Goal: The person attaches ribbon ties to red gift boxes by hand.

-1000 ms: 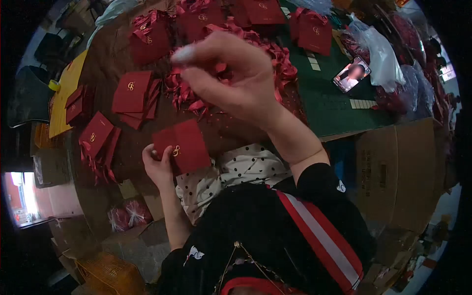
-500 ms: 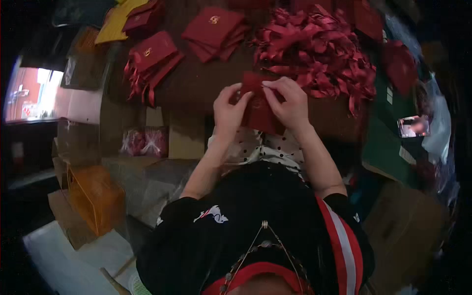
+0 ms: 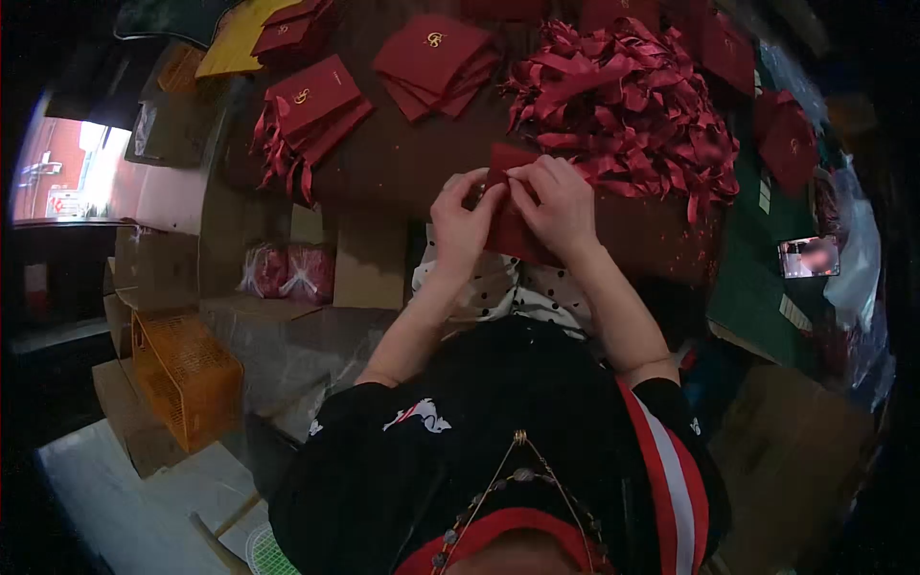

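A flat dark red gift bag [image 3: 518,236], or a pouch much like one, is upright between my hands above my lap. My left hand [image 3: 463,218] pinches its left side with thumb and fingers. Near its upper middle, my right hand [image 3: 558,207] is closed in a pinch; a thin ribbon may be in those fingertips, but it is too small to tell. Just beyond my right hand lies a big heap of dark red ribbons [image 3: 628,105]. Flat red bags with gold logos form a stack [image 3: 436,53] ahead and another stack with ribbon ends [image 3: 311,105] to its left.
The brown table [image 3: 402,163] carries the stacks. A phone [image 3: 810,257] lies on a green surface [image 3: 743,287] at right, beside clear plastic [image 3: 853,259]. At left are an orange crate [image 3: 187,374], cardboard boxes [image 3: 158,268] and wrapped red bundles [image 3: 287,271].
My right fingertips have come closer to my left thumb on the red bag, and the hands now cover its middle. The whole view has shifted slightly.
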Motion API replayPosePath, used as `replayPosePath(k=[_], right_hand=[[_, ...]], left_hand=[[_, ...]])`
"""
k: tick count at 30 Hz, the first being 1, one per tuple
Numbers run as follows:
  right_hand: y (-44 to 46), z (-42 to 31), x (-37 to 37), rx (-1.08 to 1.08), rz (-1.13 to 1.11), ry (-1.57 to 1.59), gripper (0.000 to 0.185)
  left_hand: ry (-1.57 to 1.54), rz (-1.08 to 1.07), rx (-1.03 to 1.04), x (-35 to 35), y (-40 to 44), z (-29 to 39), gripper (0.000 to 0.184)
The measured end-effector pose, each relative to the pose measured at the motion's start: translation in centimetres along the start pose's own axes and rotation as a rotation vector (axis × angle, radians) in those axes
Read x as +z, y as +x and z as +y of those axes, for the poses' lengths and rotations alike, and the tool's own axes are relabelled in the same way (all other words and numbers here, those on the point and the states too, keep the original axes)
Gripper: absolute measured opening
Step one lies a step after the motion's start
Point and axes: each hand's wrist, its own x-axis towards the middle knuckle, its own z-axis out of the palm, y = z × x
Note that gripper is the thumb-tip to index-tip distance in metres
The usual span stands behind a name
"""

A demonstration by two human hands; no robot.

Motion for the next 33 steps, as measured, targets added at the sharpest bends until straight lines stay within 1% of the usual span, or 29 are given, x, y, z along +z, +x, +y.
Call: replayPosePath(k=[3,4,6,7,8,9,10,11,12,13,15,16,17,19,20,22,23,25,26,28,30,31,32,33], right_hand=[[-0.3,-0.1,0.2,-0.022,-0.019,-0.014,0.015],[-0.4,-0.1,0.2,-0.015,-0.025,-0.011,0.015],[-0.6,0.0,0.6,-0.025,-0.015,0.016,0.015],[-0.9,0.3,0.8,-0.015,-0.009,0.016,0.015],[-0.9,0.1,0.5,-0.025,-0.026,0.003,0.014],[-1.3,0.3,1.0,-0.008,-0.038,-0.032,0.014],[-1.4,0.3,0.8,-0.001,-0.03,0.0,0.014],[-1.6,0.7,1.5,0.022,0.007,0.006,0.013],[-1.4,0.3,1.3,0.029,0.049,0.009,0.013],[-1.6,0.7,1.5,0.035,0.039,0.036,0.013],[-1.8,0.9,2.2,0.047,0.078,0.066,0.014],[-1.7,0.8,1.7,0.074,0.005,0.053,0.014],[-1.8,0.9,1.6,0.074,0.013,0.046,0.014],[-1.8,1.2,1.6,0.114,-0.006,0.139,0.013],[-1.9,1.3,1.5,0.135,-0.025,0.151,0.013],[-1.8,1.3,0.9,0.127,0.031,0.15,0.01],[-1.8,1.1,0.6,0.181,-0.001,0.176,0.007],[-1.7,1.1,0.2,0.182,0.093,0.223,0.007],[-1.8,1.2,0.1,0.24,0.113,0.277,0.014],[-2.0,2.0,0.6,0.268,0.066,0.266,0.013],[-2.2,2.4,1.1,0.263,0.084,0.288,0.013],[-2.3,2.6,1.3,0.251,0.086,0.239,0.012],[-2.3,2.8,1.6,0.239,0.09,0.19,0.012],[-2.5,3.1,1.9,0.248,0.091,0.205,0.01]], left_hand=[[-0.002,0.026,0.02,0.2,-0.2,0.3,0.022],[-0.069,-0.021,-0.011,0.0,-0.2,-0.1,0.022],[-0.007,0.009,0.072,0.2,-0.2,-0.5,0.023],[-0.024,0.057,0.074,0.6,-0.3,-0.3,0.022],[0.05,0.051,0.095,0.5,-0.3,-0.2,0.021],[-0.028,0.039,0.099,0.5,-0.2,-0.3,0.02],[-0.053,0.021,0.109,0.7,-0.2,-0.8,0.02],[0.047,-0.007,0.142,0.5,-0.1,-0.9,0.02],[-0.008,-0.004,0.129,0.7,-0.2,-1.1,0.021],[0.051,0.011,0.192,0.8,-0.3,-1.2,0.022],[0.095,0.007,0.221,1.1,-0.7,0.1,0.023],[0.168,-0.048,0.237,0.8,-0.7,-0.4,0.025],[0.165,-0.054,0.245,0.7,-0.7,-0.9,0.025],[0.077,-0.114,0.164,0.5,-0.6,-1.4,0.029],[0.06,-0.152,0.082,0.3,-0.4,-2.2,0.033],[-0.293,-0.233,-0.085,0.0,0.0,-2.7,0.035],[-0.323,-0.286,-0.192,-0.7,0.5,-2.6,0.036],[-0.363,-0.358,-0.198,-1.4,1.2,-2.1,0.036],[-0.42,-0.392,-0.114,-1.3,1.5,-2.4,0.032],[-0.055,-0.319,0.064,-0.5,2.4,-2.1,0.027],[-0.052,-0.311,0.055,0.0,2.8,-2.1,0.023],[-0.027,-0.303,0.056,0.3,3.0,-2.2,0.022],[0.101,-0.297,0.155,0.5,3.4,-2.2,0.018],[0.101,-0.297,0.155,0.6,3.7,-2.2,0.018]])
